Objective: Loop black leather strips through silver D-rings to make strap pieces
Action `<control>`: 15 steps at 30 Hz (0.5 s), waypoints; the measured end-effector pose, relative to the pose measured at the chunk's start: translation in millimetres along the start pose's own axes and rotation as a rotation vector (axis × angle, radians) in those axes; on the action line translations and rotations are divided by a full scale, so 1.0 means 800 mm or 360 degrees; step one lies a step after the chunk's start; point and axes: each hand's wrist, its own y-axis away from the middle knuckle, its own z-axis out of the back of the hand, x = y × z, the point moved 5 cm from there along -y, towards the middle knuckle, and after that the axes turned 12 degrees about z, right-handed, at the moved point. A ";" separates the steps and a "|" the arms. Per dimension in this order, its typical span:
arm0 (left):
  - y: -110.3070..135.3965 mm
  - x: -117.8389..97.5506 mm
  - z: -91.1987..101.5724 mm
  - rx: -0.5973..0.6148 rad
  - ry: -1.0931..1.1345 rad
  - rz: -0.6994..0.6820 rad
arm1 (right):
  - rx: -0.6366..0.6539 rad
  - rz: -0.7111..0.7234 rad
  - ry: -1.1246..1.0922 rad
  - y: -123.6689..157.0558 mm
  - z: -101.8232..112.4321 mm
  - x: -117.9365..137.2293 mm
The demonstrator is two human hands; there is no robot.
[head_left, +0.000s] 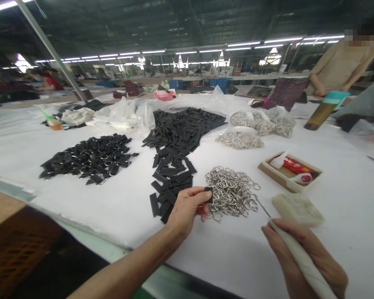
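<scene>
Pinched between the thumb and fingers of my left hand (188,206) is a short black strip (208,194), held at the left edge of a pile of metal D-rings (230,191). My right hand (308,253) is closed around the pale, wrapped handle of an awl (299,253), whose thin metal tip points at the rings. Loose black strips (171,182) spread behind and left of my left hand, running back into a larger heap (187,124). Farther left lies a pile of black strips fitted with rings (90,158).
A whitish block (297,209) lies by my right hand, behind it a small box (293,185) holding red-and-white tubes. Bags of rings (239,139) and a tilted bottle (326,111) stand farther back. A person (343,62) stands across the table at right.
</scene>
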 end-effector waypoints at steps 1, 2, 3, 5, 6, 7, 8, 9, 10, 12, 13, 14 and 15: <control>0.001 -0.002 0.005 -0.0027 -0.0008 -0.0010 | 0.0021 -0.0005 -0.0007 0.001 -0.002 -0.001; 0.002 -0.005 0.012 -0.0065 -0.0016 -0.0024 | 0.0040 -0.0019 -0.0013 0.002 -0.003 -0.003; 0.004 -0.011 0.021 -0.0113 -0.0029 -0.0045 | 0.0045 -0.0030 -0.0021 0.003 -0.002 -0.004; 0.009 -0.027 0.049 -0.0246 -0.0076 -0.0106 | 0.0063 -0.0070 -0.0054 0.004 -0.001 -0.006; 0.011 -0.038 0.067 -0.0327 -0.0113 -0.0145 | 0.0097 -0.0093 -0.0093 0.004 -0.001 -0.005; 0.013 -0.051 0.087 -0.0417 -0.0161 -0.0187 | 0.0124 -0.0123 -0.0127 0.003 -0.001 -0.005; 0.016 -0.064 0.110 -0.0525 -0.0209 -0.0244 | 0.0132 -0.0166 -0.0139 0.003 -0.001 -0.003; 0.018 -0.078 0.134 -0.0644 -0.0262 -0.0306 | 0.0121 -0.0223 -0.0116 0.003 -0.001 -0.002; 0.020 -0.093 0.159 -0.0774 -0.0317 -0.0369 | 0.0093 -0.0282 -0.0065 0.004 -0.001 0.000; 0.025 -0.117 0.206 -0.1069 -0.0413 -0.0488 | 0.0004 -0.0370 0.0046 0.005 0.000 0.005; 0.029 -0.126 0.225 -0.1201 -0.0464 -0.0535 | -0.0007 -0.0385 0.0063 0.005 -0.002 0.008; 0.033 -0.132 0.240 -0.1325 -0.0528 -0.0574 | 0.0003 -0.0372 0.0041 0.005 -0.004 0.009; 0.038 -0.134 0.251 -0.1430 -0.0612 -0.0596 | 0.0025 -0.0340 0.0009 0.004 -0.006 0.010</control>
